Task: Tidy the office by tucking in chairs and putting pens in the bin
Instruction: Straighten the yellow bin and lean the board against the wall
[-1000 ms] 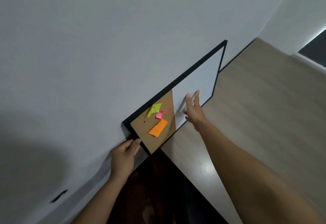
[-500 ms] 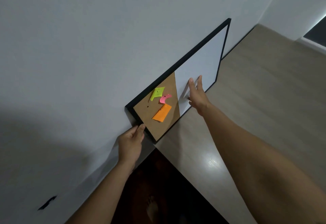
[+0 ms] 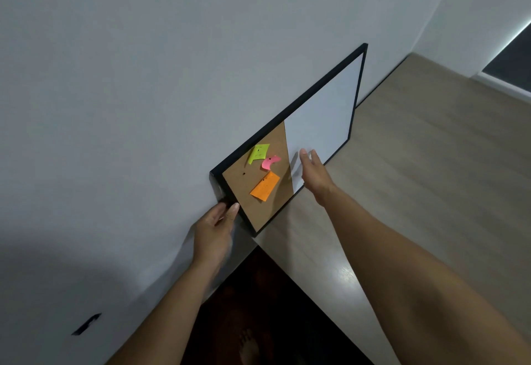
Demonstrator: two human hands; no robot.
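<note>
Board [image 3: 321, 123] still against wall, right hand [image 3: 314, 175] lifted off, left hand [image 3: 214, 229] gripping

Black-framed board [image 3: 324, 117], orange note [image 3: 265, 186]

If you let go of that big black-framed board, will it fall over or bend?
The board probably won't bend: its black frame runs straight and looks rigid. It might tip or slide, since it stands on its long edge on a shiny floor, leaning on the wall. It looks thin, so likely light. The left hand steadies its near end.
</note>
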